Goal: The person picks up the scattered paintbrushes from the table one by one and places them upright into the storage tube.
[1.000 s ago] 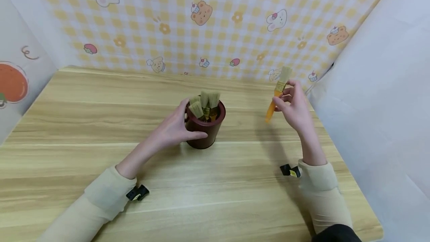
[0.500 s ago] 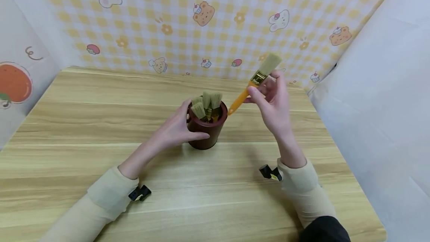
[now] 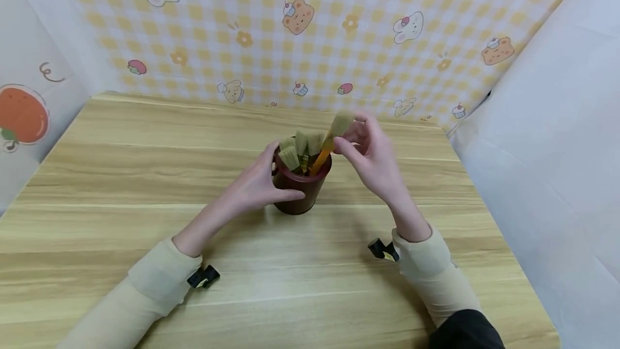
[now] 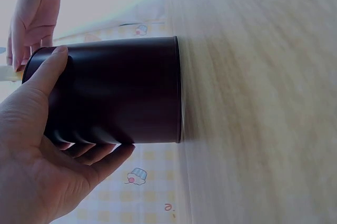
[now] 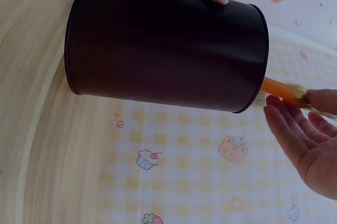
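Observation:
A dark brown-red cylindrical pot [image 3: 296,198] stands upright on the wooden table, with several paintbrushes [image 3: 301,147] in it, bristles up. My left hand [image 3: 252,185] grips the pot's left side, thumb across the front and fingers round the back, as the left wrist view [image 4: 47,166] also shows. My right hand [image 3: 373,160] pinches another paintbrush [image 3: 322,158] near its metal band. Its orange handle [image 5: 278,88] points down into the pot's mouth and its bristles tilt up to the right. The handle's lower end is hidden inside the pot.
The wooden table [image 3: 169,176] spreads round the pot. Behind it hangs a yellow checked cloth [image 3: 203,31] with cartoon prints. White sheets [image 3: 557,139] close off the right side, and a printed panel [image 3: 29,58] stands at the left.
My right hand has moved left and brought its paintbrush from the table's right side to the pot, where the handle now enters the mouth. My left hand keeps its grip on the pot.

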Demonstrator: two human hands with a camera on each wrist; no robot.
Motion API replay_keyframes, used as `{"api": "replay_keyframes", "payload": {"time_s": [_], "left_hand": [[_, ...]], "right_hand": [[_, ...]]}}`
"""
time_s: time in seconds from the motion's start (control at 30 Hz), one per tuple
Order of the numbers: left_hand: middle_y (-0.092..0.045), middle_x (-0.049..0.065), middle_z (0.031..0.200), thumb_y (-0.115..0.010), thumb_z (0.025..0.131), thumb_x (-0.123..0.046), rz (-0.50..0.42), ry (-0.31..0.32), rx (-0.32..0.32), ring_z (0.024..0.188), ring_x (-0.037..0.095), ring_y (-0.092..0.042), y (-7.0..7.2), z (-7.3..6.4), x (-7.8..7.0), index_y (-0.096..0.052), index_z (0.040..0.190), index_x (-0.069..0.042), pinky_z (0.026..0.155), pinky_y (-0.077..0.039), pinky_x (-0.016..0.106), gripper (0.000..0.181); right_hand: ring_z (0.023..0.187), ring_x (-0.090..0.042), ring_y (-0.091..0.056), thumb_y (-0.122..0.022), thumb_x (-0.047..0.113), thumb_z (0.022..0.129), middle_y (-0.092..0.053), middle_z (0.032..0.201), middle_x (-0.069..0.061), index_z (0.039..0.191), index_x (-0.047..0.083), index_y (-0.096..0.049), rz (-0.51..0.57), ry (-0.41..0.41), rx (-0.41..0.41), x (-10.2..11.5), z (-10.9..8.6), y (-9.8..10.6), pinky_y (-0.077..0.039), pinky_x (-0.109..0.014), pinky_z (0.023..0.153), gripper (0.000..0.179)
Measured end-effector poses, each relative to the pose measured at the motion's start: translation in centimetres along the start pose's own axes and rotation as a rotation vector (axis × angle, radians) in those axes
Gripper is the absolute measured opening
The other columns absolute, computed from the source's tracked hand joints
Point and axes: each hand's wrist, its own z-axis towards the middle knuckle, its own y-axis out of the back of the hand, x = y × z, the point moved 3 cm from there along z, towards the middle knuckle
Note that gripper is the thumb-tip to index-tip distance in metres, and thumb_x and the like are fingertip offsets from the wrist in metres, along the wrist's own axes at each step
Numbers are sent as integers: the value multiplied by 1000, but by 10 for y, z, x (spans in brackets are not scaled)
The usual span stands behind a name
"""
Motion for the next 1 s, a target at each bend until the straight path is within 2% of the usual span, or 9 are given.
{"api": "replay_keyframes", "payload": {"time_s": [0.27, 0.57, 0.73, 0.9, 1.0], "left_hand": [[-44, 11, 156, -91, 74, -50, 4, -13, 8, 144, 34, -48, 0, 3, -3, -19, 162, -24, 113, -47, 56, 117], [-41, 12, 159, -92, 74, -46, -32, 32, 27, 147, 38, -45, 2, 5, 8, -19, 161, -21, 115, -46, 56, 117], [-38, 14, 162, -90, 74, -52, 3, 55, 28, 147, 39, -45, 5, 9, 14, -13, 164, -17, 115, -46, 57, 124], [-32, 15, 167, -87, 75, -59, 52, 67, 28, 151, 38, -40, 4, 6, 19, -8, 166, -16, 119, -40, 59, 128], [-26, 15, 170, -83, 80, -59, 89, 47, 17, 155, 37, -32, 5, 1, 22, -6, 167, -17, 123, -34, 61, 124]], "right_hand": [[91, -6, -72, -65, 0, 99, -70, 107, -23, 136, 0, -52, 4, 14, -38, 1, -2, 10, -63, -26, 79, 40], [93, -5, -71, -68, 4, 98, -71, 105, -15, 136, 3, -55, -96, 27, -1, -3, -2, 13, -61, -21, 76, 40], [92, -6, -71, -69, 6, 98, -71, 104, -12, 135, 4, -56, -167, 45, 10, -8, -3, 17, -60, -19, 76, 39], [95, -14, -71, -68, 8, 98, -72, 104, -10, 133, 5, -58, -275, 59, 56, -16, -7, 19, -63, -30, 81, 36], [96, -18, -71, -68, 5, 98, -72, 105, -10, 133, 3, -58, -320, 73, 82, -22, -10, 21, -63, -38, 83, 36]]}}
